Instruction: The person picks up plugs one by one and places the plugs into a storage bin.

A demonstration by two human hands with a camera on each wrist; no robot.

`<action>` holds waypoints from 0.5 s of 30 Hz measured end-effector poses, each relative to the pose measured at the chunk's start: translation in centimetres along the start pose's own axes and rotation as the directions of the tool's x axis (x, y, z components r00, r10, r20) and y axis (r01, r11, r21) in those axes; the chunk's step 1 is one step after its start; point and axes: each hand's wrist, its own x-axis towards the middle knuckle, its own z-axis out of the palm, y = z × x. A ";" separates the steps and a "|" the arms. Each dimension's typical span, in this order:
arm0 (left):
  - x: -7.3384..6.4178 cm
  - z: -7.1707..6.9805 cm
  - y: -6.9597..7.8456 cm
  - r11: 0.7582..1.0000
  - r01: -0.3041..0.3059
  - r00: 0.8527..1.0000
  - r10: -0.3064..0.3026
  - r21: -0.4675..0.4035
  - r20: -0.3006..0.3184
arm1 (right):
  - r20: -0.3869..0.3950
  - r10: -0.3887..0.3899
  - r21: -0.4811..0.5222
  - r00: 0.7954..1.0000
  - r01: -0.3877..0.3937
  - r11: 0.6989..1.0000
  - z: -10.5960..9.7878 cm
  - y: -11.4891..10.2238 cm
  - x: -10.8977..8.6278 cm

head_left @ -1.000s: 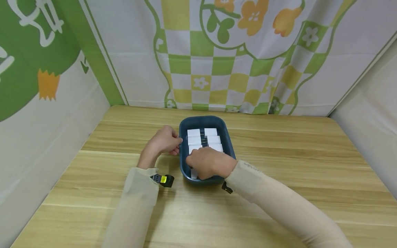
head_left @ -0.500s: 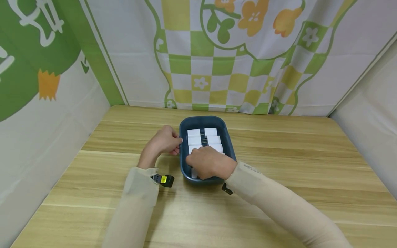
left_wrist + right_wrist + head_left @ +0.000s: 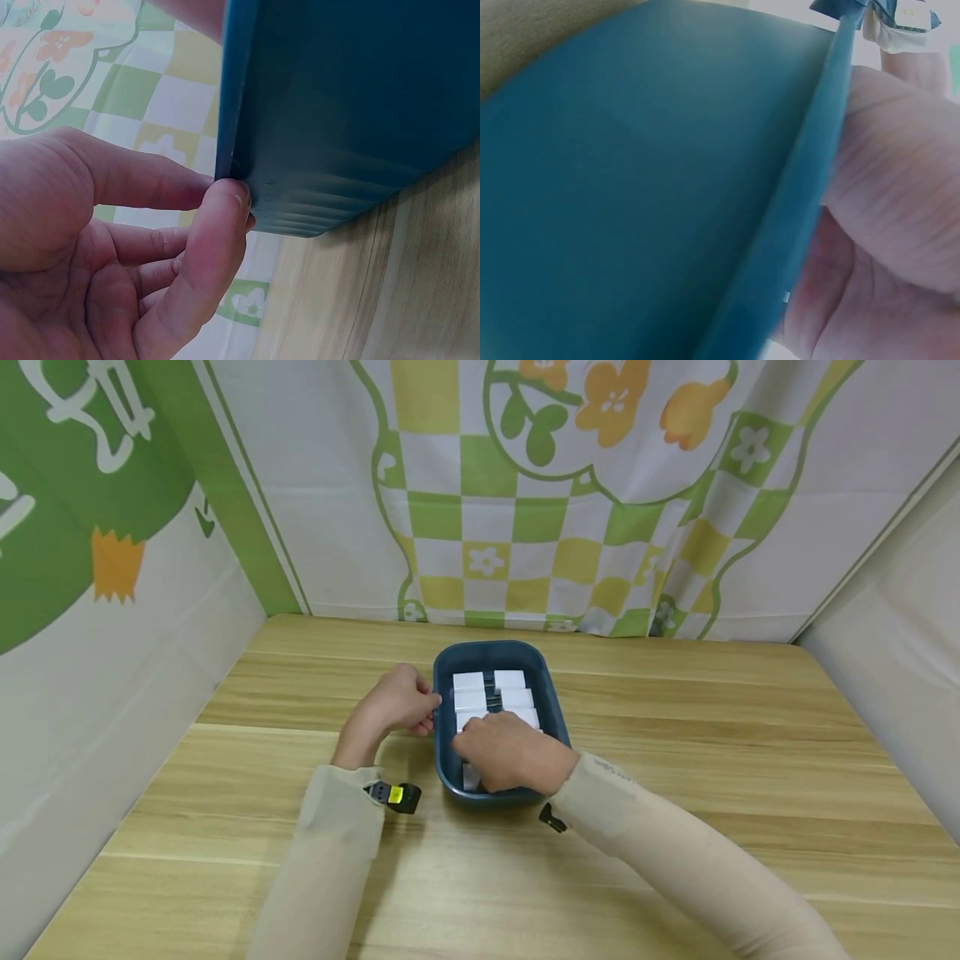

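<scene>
On the table stands a dark blue plastic bin (image 3: 558,714) with rounded corners. White rectangular blocks (image 3: 470,701) lie in it in two columns, with dark strips between them. At the bin's left side my left hand (image 3: 401,700) pinches the rim between thumb and a finger; the left wrist view shows the fingertips on the bin's edge (image 3: 234,97). My right hand (image 3: 506,752) reaches over the near right wall into the bin, knuckles up, above the nearer blocks. Its fingertips are hidden, and the bin wall (image 3: 652,172) fills most of the right wrist view.
The wood-grain table (image 3: 712,735) extends on both sides of the bin. Behind it hangs a green and yellow checked curtain (image 3: 540,527), close to the table's back edge. Pale fabric walls stand at left and right. Both sleeves carry black wrist cameras (image 3: 403,797).
My right hand has shifted very slightly to the right and up inside the bin. The left hand and the bin have stayed put.
</scene>
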 end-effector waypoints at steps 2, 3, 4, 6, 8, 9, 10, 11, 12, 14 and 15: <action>0.0 0.0 0.0 1.000 0.000 1.000 0.000 -0.003 -0.004 | -0.009 0.002 0.008 1.000 -0.002 1.000 -0.1 0.1 -0.2; -0.1 0.0 0.1 1.000 -0.001 1.000 0.001 -0.005 -0.005 | -0.013 0.002 0.014 1.000 -0.001 1.000 -0.2 0.2 -0.4; -0.1 0.0 0.1 1.000 -0.002 1.000 0.002 -0.006 -0.005 | -0.019 0.003 0.018 1.000 -0.003 1.000 -0.2 0.4 -0.6; -0.1 0.0 0.1 1.000 -0.006 1.000 0.006 -0.005 -0.006 | -0.032 0.010 0.032 0.999 -0.009 0.999 -0.4 0.7 -1.0; -0.1 0.1 0.1 1.000 -0.003 1.000 0.003 -0.005 -0.007 | -0.048 0.023 0.046 0.999 -0.021 0.999 -0.5 1.0 -1.5; -0.1 0.1 0.1 1.000 -0.001 1.000 0.001 -0.004 -0.007 | -0.058 0.032 0.053 0.998 -0.029 0.998 -0.6 1.3 -1.7; -0.1 0.1 0.1 1.000 0.001 1.000 -0.001 0.000 -0.008 | -0.070 0.042 0.061 0.997 -0.038 0.997 -0.6 1.5 -2.0; -0.1 0.1 0.2 1.000 0.002 1.000 -0.002 0.003 -0.009 | -0.087 0.053 0.075 0.995 -0.046 0.996 -0.7 1.7 -2.3; -0.2 0.1 0.2 1.000 0.002 1.000 -0.002 0.007 -0.008 | -0.105 0.062 0.091 0.993 -0.052 0.994 -0.7 2.0 -2.6; -0.2 0.1 0.2 1.000 0.002 1.000 -0.002 0.010 -0.007 | -0.144 0.080 0.139 0.986 -0.060 0.988 -0.9 2.6 -3.1; -0.2 0.1 0.3 1.000 0.000 1.000 0.000 0.013 -0.006 | -0.166 0.089 0.162 0.982 -0.062 0.985 -0.9 2.9 -3.4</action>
